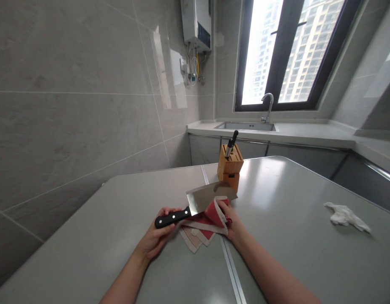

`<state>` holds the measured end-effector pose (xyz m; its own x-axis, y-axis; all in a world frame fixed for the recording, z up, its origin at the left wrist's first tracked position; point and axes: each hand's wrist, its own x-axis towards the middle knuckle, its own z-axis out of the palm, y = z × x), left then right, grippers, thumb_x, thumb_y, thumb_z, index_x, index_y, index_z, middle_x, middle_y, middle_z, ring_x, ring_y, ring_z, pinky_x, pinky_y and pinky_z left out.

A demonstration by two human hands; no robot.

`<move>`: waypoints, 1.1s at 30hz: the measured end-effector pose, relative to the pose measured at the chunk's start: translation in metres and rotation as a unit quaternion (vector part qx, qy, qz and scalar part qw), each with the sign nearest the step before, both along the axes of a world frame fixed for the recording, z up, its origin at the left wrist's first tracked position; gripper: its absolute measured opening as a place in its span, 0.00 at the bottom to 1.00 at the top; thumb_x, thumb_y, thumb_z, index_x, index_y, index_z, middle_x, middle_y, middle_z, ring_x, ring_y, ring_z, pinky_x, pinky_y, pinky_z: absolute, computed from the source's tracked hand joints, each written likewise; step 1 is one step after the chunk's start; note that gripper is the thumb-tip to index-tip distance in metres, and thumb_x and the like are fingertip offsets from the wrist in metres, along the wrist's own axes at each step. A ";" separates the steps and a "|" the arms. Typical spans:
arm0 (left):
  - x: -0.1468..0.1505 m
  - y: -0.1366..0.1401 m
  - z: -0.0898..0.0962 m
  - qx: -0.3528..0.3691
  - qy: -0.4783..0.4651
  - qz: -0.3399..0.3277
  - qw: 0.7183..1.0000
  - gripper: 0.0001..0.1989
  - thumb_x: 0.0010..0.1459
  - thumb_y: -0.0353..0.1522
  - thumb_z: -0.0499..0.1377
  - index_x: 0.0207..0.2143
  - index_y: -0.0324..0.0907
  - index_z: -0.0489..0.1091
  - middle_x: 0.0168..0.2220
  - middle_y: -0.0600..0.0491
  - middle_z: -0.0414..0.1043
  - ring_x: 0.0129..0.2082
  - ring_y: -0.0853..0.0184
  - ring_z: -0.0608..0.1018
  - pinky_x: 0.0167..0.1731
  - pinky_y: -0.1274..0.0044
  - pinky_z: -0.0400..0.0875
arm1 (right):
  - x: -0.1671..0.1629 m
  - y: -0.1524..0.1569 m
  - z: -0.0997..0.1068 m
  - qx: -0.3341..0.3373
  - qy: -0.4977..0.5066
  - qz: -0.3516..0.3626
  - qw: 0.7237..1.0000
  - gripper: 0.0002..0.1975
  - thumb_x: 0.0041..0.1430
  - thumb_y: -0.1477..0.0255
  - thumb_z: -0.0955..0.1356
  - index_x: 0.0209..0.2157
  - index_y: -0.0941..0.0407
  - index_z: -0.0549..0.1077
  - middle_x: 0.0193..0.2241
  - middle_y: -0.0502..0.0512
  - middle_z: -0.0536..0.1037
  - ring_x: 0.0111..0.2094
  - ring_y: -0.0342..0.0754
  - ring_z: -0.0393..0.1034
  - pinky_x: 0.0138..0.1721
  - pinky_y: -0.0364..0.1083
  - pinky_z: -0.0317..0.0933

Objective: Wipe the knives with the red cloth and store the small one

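A cleaver (199,198) with a wide steel blade and a black riveted handle is held above the table, its blade pointing right. My left hand (156,237) is closed around the handle from below. In my right hand (230,217) is a red cloth (210,217) with pale edging, bunched against the lower edge of the blade near its far end. Part of the cloth hangs down below the blade. Fingers of my right hand are partly hidden by the cloth. Just behind the blade stands a wooden knife block (232,162) with black-handled tools in it.
A crumpled white cloth (346,217) lies at the right of the grey table (296,253). A metal strip (231,266) runs along the table's middle. Beyond are a counter (312,128) with a sink (245,126) and a faucet (268,105). A tiled wall (77,93) borders the left.
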<state>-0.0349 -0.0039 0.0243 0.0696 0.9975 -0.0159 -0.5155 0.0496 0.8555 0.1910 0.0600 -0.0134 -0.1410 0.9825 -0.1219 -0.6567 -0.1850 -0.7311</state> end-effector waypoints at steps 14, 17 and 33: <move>-0.009 0.001 -0.002 -0.025 0.207 -0.135 0.969 0.18 0.50 0.34 0.63 0.44 0.38 0.71 0.38 0.43 0.74 0.35 0.63 0.77 0.25 0.82 0.69 | -0.001 -0.004 0.007 -0.024 0.024 -0.002 0.999 0.15 0.44 0.67 0.73 0.34 0.56 0.69 0.24 0.48 0.76 0.26 0.45 0.72 0.31 0.45 0.68; -0.006 0.002 -0.008 0.016 0.320 -0.161 0.933 0.18 0.51 0.37 0.62 0.43 0.36 0.71 0.22 0.52 0.71 0.20 0.71 0.71 0.18 0.83 0.62 | -0.002 -0.005 0.009 -0.023 0.022 -0.005 0.999 0.15 0.44 0.67 0.74 0.33 0.56 0.69 0.24 0.48 0.77 0.25 0.44 0.72 0.31 0.44 0.68; 0.011 0.001 -0.017 0.079 0.428 -0.189 0.880 0.19 0.55 0.42 0.56 0.42 0.36 0.66 0.20 0.59 0.62 0.16 0.75 0.65 0.16 0.83 0.58 | -0.015 -0.025 0.034 0.007 0.127 0.146 0.981 0.17 0.51 0.60 0.69 0.38 0.58 0.72 0.33 0.57 0.79 0.39 0.52 0.74 0.38 0.48 0.67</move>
